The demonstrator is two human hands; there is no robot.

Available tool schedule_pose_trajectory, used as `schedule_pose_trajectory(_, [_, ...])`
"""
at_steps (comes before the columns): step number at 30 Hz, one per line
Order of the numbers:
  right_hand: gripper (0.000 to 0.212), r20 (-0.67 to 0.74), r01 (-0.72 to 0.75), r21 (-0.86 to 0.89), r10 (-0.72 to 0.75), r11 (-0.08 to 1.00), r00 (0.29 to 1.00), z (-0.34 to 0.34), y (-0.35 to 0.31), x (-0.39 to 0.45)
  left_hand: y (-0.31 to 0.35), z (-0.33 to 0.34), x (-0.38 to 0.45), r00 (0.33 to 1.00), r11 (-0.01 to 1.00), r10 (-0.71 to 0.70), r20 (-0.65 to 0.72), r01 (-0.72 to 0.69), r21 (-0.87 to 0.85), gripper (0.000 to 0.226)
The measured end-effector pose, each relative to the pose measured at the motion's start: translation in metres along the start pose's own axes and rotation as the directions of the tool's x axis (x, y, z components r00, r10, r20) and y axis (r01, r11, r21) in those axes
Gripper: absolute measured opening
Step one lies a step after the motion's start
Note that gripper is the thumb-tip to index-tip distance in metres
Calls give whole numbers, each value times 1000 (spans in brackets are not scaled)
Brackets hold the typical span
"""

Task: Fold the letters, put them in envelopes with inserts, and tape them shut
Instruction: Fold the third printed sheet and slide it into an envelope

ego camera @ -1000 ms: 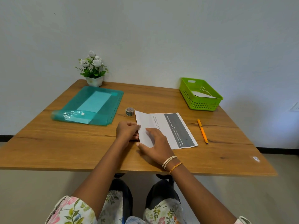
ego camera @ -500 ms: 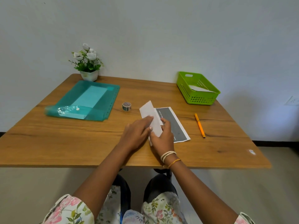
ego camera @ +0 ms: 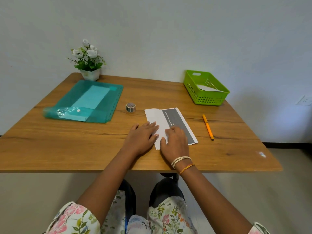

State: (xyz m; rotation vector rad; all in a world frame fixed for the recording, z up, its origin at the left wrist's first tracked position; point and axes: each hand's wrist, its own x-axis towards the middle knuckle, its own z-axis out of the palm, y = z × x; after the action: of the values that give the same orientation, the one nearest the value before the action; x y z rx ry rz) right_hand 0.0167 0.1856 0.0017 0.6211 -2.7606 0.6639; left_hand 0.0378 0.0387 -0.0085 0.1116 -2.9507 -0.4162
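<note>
Now both my hands lie flat on the letter [ego camera: 168,123], which rests on the wooden bench [ego camera: 67,149] right in front of me, its white left flap folded over toward the grey printed band on the right. My left hand [ego camera: 141,139] has its fingers straight, the fingertips pressing on the left edge of the folded flap while the palm sits on the bench beside the paper. My right hand [ego camera: 175,142] covers the near part of the letter, fingers relaxed and spread over the white flap up to the grey band. Just beyond the letter's far left corner stands a small roll of tape [ego camera: 130,107]. A teal plastic folder [ego camera: 87,100] lies well apart to the left, an orange pen [ego camera: 208,127] near the right, and a green basket [ego camera: 205,88] holding a white envelope [ego camera: 209,88] at the far right.
</note>
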Motion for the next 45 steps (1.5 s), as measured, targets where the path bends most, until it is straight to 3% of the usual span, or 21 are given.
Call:
schedule_pose_trajectory(4, [46, 85, 73, 25, -75, 997, 994, 3, 1, -6, 0, -1, 0, 1000, 1000, -4, 12, 4, 1, 49])
schedule_pose_trajectory(12, [64, 195, 97, -76, -80, 992, 978, 6, 0, -8, 0, 0, -1, 1000, 1000, -28, -7, 28, 4, 48])
schedule_pose_trajectory(20, [77, 303, 110, 1, -105, 994, 947, -6, 8, -3, 1, 1, 0, 994, 991, -110, 7, 110, 75, 51])
schedule_pose_trajectory(25, [62, 227, 88, 102, -109, 991, 968, -10, 12, -7, 1, -1, 0, 994, 992, -108, 9, 108, 65, 50])
schedule_pose_trajectory(29, [71, 236, 58, 81, -76, 995, 969, -8, 9, -9, 1, -2, 0, 994, 992, -112, 11, 111, 66, 50])
schedule_pose_trajectory(35, [67, 248, 7, 92, -30, 996, 968, -14, -4, -3, -1, -1, 0, 992, 993, -121, -29, 120, -14, 48])
schedule_pose_trajectory(40, [43, 8, 72, 66, -72, 995, 997, -7, -11, -9, 1, -6, -6, 955, 952, -207, -211, 148, -268, 46])
schedule_pose_trajectory(45, [22, -112, 92, 125, -78, 988, 991, -2, -9, -9, 2, -10, -8, 945, 946, -229, -234, 159, -284, 45])
